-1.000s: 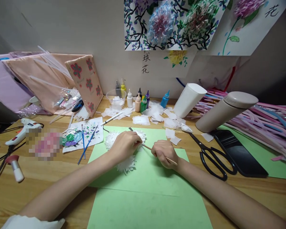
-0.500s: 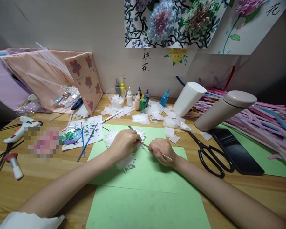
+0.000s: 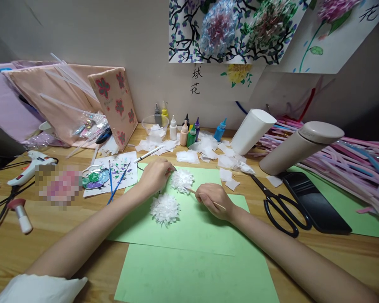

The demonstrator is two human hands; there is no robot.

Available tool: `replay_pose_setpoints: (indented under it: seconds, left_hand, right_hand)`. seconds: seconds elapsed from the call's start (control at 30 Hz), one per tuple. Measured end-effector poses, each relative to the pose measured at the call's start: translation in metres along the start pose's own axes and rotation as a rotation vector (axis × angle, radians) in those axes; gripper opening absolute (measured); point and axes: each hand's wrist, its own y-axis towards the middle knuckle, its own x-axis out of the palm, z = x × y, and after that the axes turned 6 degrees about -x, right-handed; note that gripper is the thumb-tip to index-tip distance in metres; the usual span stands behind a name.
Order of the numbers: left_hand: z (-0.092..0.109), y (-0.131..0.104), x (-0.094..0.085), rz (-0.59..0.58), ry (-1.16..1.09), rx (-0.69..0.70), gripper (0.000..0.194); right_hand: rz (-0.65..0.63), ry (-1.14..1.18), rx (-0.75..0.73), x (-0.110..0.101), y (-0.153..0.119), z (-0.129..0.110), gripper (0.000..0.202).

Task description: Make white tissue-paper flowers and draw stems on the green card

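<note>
My right hand (image 3: 215,200) is closed around a thin wooden stick (image 3: 220,205). The stick's tip points left, at the edge of a fluffy white paper flower (image 3: 182,181); whether it touches is unclear. My left hand (image 3: 157,176) is just left of that flower, its fingers pinched together by a small dark bit at the flower's rim. What the pinch holds is too small to make out. Nearer to me, a second white paper flower (image 3: 164,209) lies on the green paper (image 3: 202,231). The left hand covers the area where more white petals showed.
White paper squares (image 3: 187,157) lie scattered at the back by several paint bottles (image 3: 191,135). To the right are black scissors (image 3: 281,210), a phone (image 3: 314,202) and a tumbler (image 3: 298,147). Brushes (image 3: 117,185), a paint palette (image 3: 95,176) and a glue gun (image 3: 28,168) are at left.
My left hand has moved left, off the right-hand flower, uncovering it and the nearer flower. My right hand still holds the stick in nearly the same place.
</note>
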Motion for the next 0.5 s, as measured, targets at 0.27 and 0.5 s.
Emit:
replay_pose_setpoints:
  seconds: [0.27,0.5]
  left_hand:
    - [0.0003,0.0024,0.0012,-0.003,-0.009,-0.005,0.022]
    - [0.0019,0.0024,-0.0004,-0.006,-0.008,-0.021,0.022]
  right_hand:
    - [-0.05,0.044,0.118,0.0018,0.0025,-0.001,0.037]
    - [0.031,0.034,0.018,0.002,0.0017,-0.0033,0.035]
